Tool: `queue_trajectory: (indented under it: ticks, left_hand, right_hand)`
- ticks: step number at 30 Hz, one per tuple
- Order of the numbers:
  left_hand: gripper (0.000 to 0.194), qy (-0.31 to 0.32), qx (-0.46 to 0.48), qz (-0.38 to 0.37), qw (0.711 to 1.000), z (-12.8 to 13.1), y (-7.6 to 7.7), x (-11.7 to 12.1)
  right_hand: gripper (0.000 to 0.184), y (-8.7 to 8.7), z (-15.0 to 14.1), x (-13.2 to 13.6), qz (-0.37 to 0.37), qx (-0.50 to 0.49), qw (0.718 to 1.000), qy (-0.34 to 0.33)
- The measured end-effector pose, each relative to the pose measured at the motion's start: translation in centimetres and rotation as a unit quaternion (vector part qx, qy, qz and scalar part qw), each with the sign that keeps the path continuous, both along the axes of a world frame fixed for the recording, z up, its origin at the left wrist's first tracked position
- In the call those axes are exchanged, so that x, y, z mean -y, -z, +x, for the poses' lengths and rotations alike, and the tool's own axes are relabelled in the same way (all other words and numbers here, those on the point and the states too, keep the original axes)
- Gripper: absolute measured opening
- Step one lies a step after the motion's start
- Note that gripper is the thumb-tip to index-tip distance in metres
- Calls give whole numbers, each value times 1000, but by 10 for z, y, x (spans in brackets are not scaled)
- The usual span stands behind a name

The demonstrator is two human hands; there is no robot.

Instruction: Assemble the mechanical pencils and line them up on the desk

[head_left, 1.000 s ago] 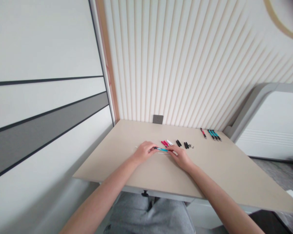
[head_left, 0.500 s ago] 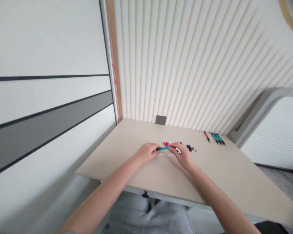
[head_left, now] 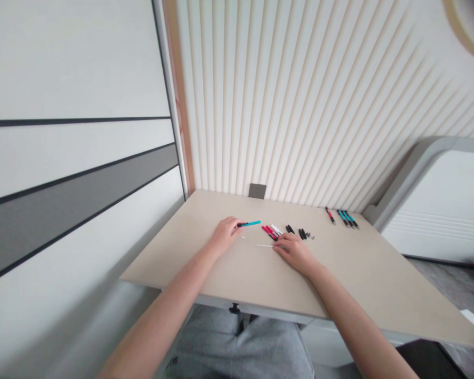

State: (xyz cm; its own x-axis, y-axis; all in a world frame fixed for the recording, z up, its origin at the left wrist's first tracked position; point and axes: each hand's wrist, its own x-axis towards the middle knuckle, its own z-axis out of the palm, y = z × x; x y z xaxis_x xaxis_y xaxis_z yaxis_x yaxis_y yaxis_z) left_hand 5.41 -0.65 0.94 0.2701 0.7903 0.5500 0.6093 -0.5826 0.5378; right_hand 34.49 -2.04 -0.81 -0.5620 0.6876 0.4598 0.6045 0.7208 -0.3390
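Observation:
My left hand is closed on the black end of a turquoise pen barrel, whose free end points right, above the desk. Low on the desktop, my right hand has its fingers together at the right end of a thin white pen refill. The refill's other end points left. Just beyond the right hand lie red pen barrels and a white one, with dark parts partly hidden by the fingers. A small white piece rests between the hands.
Black pen grips and small grey tips lie right of the barrels. Toward the back right are a red pen and several turquoise pens. A ribbed wall with a socket bounds the beige desk.
My hands, together on the turquoise barrel before, have separated. The left has carried it left and away from me; the right has let go of it and come down to the refill.

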Motion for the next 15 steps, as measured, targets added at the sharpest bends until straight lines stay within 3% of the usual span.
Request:
queue_trajectory:
  ticks: [6,10,15]
  left_hand:
    - [10,6,-96,7,995,-7,3,-3]
    - [10,7,-101,8,995,-7,5,-2]
    - [10,15,-108,8,994,-7,6,-4]
  right_hand:
    - [21,2,-3,-2,7,24,999,24]
    - [21,0,-4,-2,3,23,999,24]
    - [26,-1,-2,-4,-9,6,997,77]
